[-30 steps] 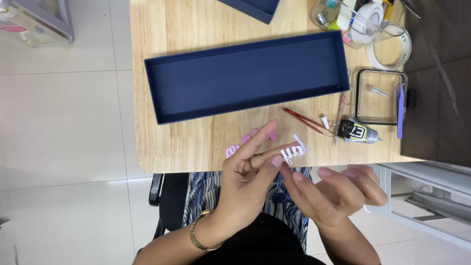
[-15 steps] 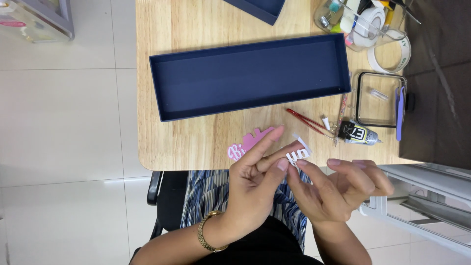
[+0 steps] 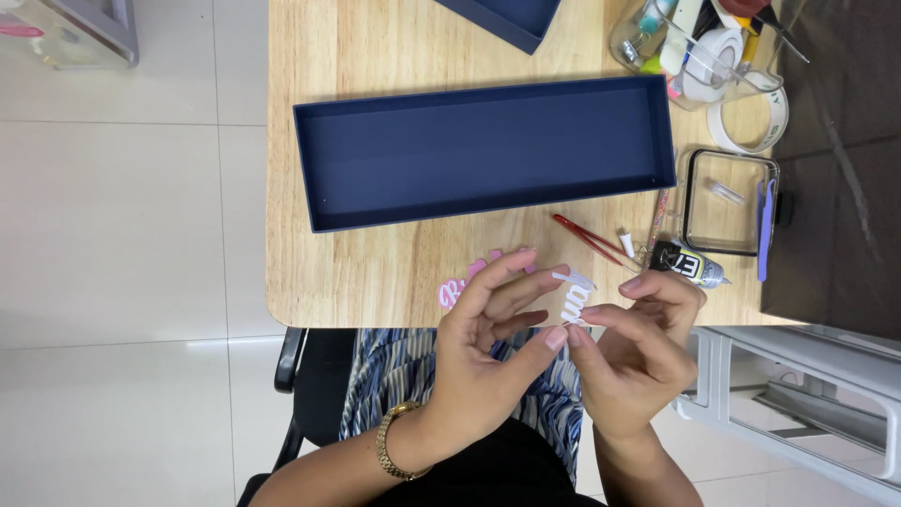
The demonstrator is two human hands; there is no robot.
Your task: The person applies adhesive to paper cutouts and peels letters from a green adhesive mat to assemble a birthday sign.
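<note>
On the left, the left hand (image 3: 488, 352) is raised just in front of the table edge (image 3: 310, 314), a gold bracelet (image 3: 392, 449) on its wrist; its fingers are spread and curved, and the thumb and the index finger touch a small white cut-out piece (image 3: 573, 302) from the left side. Just behind this hand a pink cut-out word (image 3: 457, 289) lies on the wood, partly hidden by the fingers. Farther behind both hands lies a long dark blue box lid (image 3: 483, 150), open side up. The white piece is between the two hands, held above the table edge. The right hand (image 3: 643, 347) pinches it from the right side with the thumb and fingertips, the other fingers loosely bent. Just behind the right hand lie red tweezers (image 3: 591, 239) and a small glue tube (image 3: 690, 266), and near them a clear square container (image 3: 730, 202).
</note>
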